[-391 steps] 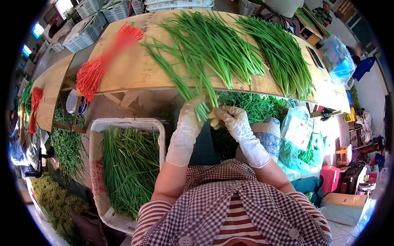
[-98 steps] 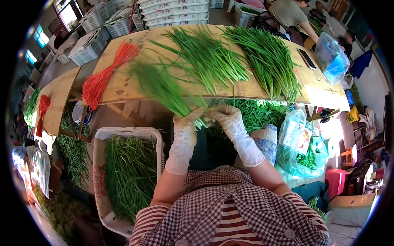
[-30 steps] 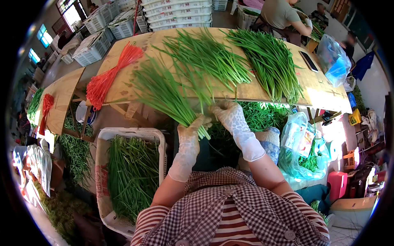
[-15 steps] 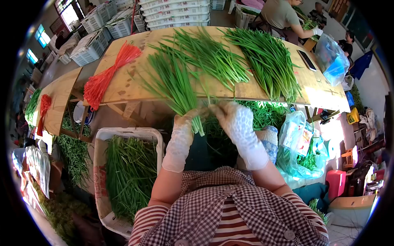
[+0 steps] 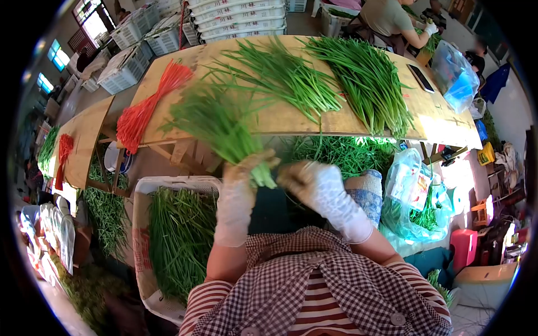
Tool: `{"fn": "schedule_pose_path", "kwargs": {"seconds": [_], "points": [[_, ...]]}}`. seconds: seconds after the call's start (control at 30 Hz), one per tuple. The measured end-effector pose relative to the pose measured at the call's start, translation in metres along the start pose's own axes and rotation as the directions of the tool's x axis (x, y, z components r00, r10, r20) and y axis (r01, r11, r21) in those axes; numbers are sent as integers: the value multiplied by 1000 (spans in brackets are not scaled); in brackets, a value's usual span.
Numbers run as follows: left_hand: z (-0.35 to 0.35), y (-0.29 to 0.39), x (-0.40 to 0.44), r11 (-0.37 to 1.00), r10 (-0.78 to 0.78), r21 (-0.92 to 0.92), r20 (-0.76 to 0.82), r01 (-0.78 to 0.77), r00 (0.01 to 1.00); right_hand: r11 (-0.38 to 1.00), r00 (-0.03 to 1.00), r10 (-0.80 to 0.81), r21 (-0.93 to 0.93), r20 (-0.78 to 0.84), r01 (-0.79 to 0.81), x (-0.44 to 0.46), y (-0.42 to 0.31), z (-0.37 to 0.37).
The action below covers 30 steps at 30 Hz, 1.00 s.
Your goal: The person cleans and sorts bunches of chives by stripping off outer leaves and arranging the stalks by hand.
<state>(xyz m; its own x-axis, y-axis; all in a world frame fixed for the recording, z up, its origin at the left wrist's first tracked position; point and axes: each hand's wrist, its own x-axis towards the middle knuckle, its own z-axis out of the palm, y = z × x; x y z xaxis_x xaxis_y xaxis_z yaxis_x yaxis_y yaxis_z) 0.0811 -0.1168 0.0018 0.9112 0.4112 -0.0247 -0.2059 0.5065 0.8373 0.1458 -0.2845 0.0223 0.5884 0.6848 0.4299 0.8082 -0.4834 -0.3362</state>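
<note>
My left hand (image 5: 246, 171), in a white sleeve-like glove with a soiled palm, is closed round the lower stems of a bunch of garlic chives (image 5: 216, 123). The leaves fan up and left over the table's near edge, blurred. To the right of the stem ends, apart from them, is my gloved right hand (image 5: 300, 176), its fingers curled together and smeared. What they pinch, if anything, is too blurred to make out. Beyond, on the wooden table (image 5: 168, 109), lie a looser pile of chives (image 5: 291, 78) and a thicker pile (image 5: 367, 84).
Red ties (image 5: 148, 106) lie at the table's left. A phone (image 5: 420, 78) and a plastic bag (image 5: 453, 75) are at its right. A white crate (image 5: 140, 246) of chives stands at lower left, a teal bag (image 5: 400, 224) at right. Another person (image 5: 386, 22) works behind the table.
The bunch in my left hand has tilted further left and its leaves now blur. My right hand has moved down and slightly left, with the stem ends still between the hands.
</note>
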Motion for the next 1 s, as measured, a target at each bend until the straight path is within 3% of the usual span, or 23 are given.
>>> {"fn": "schedule_pose_path", "kwargs": {"seconds": [0.07,0.13,0.17,0.27,0.3,0.4,0.43,0.53,0.57,0.67,0.7,0.73,0.8,0.87,0.93,1.0], "points": [[19,46,-18,989,136,48,29,-137,990,971,967,216,-78,-132,-227,18,8,-18],[46,87,-29,974,223,28,52,-224,974,988,941,146,99,-306,-120,37,16,-28],[47,92,-25,972,224,69,36,-226,974,911,945,216,399,-244,-105,43,15,-29],[51,63,11,1000,-5,28,-60,7,998,511,917,385,852,-106,-116,46,15,-16],[55,55,15,985,-163,47,-43,165,986,665,928,364,718,-74,-204,41,17,-22],[38,5,26,973,-228,-65,-65,224,972,614,858,511,674,59,-412,18,37,2],[35,0,24,962,-264,-82,-57,259,963,616,874,466,660,134,-430,10,41,-1],[34,-8,22,931,-346,-135,-39,338,937,333,821,445,785,358,-523,-1,36,6],[33,-14,21,923,-364,-151,-37,355,931,305,773,491,753,401,-584,-3,38,17],[27,-25,20,920,-372,-139,-22,365,928,618,879,445,652,170,-439,-3,31,5],[31,-19,15,923,-365,-135,-2,361,931,715,806,579,551,-122,-430,-5,46,37],[34,-17,11,924,-360,-134,14,359,933,560,821,554,791,-136,-247,6,36,1],[23,-16,11,930,-362,-72,-8,360,932,738,830,543,541,-124,-402,18,45,-32],[17,-19,11,926,-375,-45,-1,374,927,668,878,479,642,17,-377,25,41,-22],[22,-21,9,923,-386,-25,-71,385,920,714,917,393,652,-70,-256,29,36,4],[22,-22,5,917,-397,-62,-57,394,916,453,861,449,770,238,-449,30,42,24]]}}
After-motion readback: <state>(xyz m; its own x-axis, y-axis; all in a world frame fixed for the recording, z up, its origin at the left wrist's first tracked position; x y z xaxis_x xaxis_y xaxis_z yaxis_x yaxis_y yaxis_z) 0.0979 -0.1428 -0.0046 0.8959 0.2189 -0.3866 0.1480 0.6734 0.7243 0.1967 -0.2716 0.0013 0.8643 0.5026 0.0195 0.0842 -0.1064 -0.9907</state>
